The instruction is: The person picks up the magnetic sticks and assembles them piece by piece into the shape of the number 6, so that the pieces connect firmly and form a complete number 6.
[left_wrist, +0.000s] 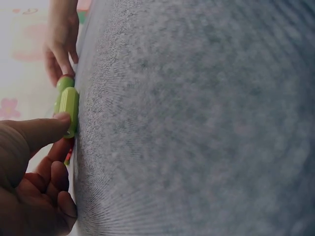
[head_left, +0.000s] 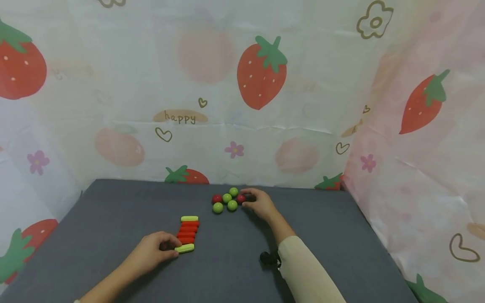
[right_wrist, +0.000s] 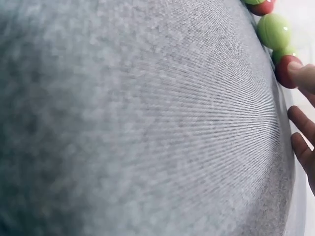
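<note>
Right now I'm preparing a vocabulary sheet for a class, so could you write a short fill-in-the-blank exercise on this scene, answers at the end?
1. The hand touching a red ball is the person's ____ hand.
2. The number of green balls in view of the head camera is ____.
3. The middle sticks, between two yellow-green sticks, are coloured ____.
4. Of those two end sticks, the left hand holds the one ____ (nearer to / farther from) the person.

Missing words: right; four; red; nearer to.

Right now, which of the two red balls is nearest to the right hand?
The rightmost red ball in the head view: the right hand touches it. The other red ball lies farther left, past a green ball, apart from the hand.
</note>
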`<state>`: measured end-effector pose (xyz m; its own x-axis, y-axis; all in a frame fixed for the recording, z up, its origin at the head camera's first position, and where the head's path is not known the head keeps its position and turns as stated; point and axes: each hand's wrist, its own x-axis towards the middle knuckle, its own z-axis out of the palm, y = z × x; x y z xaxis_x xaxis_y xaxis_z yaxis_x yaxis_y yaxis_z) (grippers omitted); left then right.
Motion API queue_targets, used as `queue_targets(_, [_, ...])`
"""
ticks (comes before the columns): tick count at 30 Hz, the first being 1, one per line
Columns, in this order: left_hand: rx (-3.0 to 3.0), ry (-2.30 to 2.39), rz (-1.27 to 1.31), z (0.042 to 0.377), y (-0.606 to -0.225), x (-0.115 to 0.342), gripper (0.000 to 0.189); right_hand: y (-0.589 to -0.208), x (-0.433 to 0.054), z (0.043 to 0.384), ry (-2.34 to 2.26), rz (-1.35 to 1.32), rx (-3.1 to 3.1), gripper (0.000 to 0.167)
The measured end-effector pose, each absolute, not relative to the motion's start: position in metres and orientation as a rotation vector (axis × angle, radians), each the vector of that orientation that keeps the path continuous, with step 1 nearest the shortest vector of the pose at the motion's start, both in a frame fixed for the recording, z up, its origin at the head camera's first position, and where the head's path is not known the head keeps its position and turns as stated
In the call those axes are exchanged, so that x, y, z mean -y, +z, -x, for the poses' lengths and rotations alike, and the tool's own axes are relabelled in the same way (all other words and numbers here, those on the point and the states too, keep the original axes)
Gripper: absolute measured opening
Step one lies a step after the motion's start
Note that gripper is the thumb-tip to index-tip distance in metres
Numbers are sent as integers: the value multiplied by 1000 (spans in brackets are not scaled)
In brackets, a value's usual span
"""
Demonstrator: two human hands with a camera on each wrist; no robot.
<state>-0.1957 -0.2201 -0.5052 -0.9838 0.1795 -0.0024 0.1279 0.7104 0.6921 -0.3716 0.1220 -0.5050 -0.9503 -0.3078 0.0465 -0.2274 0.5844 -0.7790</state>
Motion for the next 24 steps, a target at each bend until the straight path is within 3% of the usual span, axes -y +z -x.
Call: queue_targets(24, [-2800,1126,-188,194,-502,213,18,-504,-119,374,-1273,385,-2791,36])
